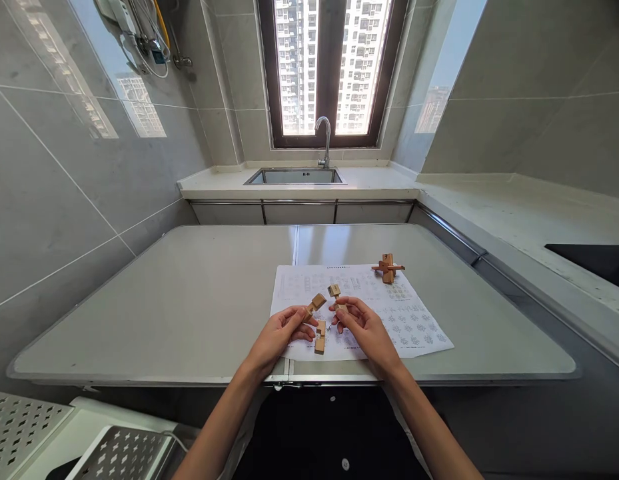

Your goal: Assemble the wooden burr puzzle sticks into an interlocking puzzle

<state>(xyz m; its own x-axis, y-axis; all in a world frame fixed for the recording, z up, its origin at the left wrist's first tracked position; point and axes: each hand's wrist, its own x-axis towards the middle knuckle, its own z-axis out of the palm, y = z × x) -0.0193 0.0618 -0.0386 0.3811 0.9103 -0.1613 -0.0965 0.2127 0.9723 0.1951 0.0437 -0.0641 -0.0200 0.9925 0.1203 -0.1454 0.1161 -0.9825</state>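
My left hand (288,328) pinches a notched wooden puzzle piece (318,302), its light block end slanting up to the right. My right hand (358,320) grips another notched wooden puzzle piece (334,291), which points up and away from me. Between the hands, near the left fingertips, a third notched wooden piece (320,345) is upright in the view; whether the left fingers touch it I cannot tell. Under both hands spreads a white printed sheet (414,337) with rows of small diagrams. Fingers cover the lower parts of the two held pieces.
An assembled wooden cross puzzle (388,269) stands on the sheet's far right corner. The sheet lies on a pale folding table (154,300). Beyond it are a counter with a sink (294,176) and a faucet (327,141). A perforated white rack (124,453) sits low at left.
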